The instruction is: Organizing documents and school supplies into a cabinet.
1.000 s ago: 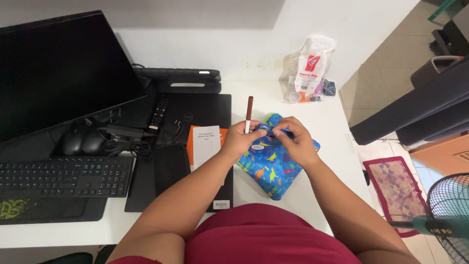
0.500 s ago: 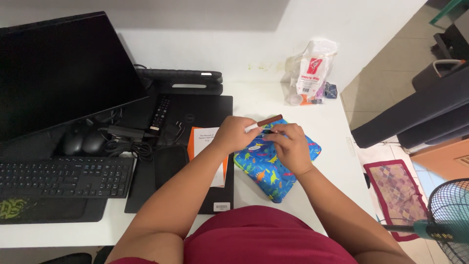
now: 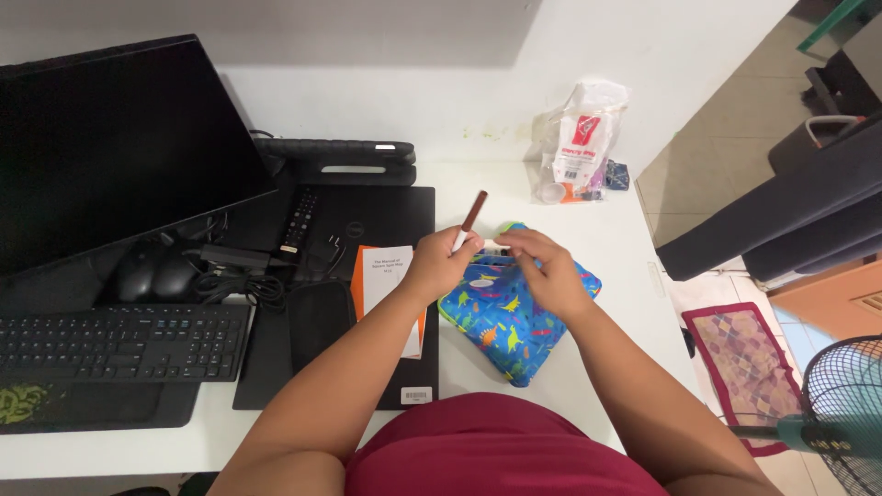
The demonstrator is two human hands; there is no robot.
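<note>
Brown-capped and thin, the marker [image 3: 469, 219] stood tilted in the left hand [image 3: 439, 263], pinched low on its white barrel with the cap pointing up and away from us. The right hand [image 3: 542, 264] was closed on the top edge of the blue dinosaur-print pouch [image 3: 503, 317] — we judged it was gripping the opening, though what sat between the fingers was too small to tell. The pouch lay on the white desk [image 3: 597, 239], just beside a black laptop [image 3: 367, 216] with an orange-and-white booklet [image 3: 388, 276] on it. We judged the marker light, stiff and smooth, likely to slip if held by the cap, so the barrel was the place to take it. The pouch looked soft and floppy fabric — best held at the rim, since the body would sag. Further off were a keyboard [image 3: 119, 340], a monitor [image 3: 119, 147] and a plastic bag [image 3: 579, 138] near the wall.
</note>
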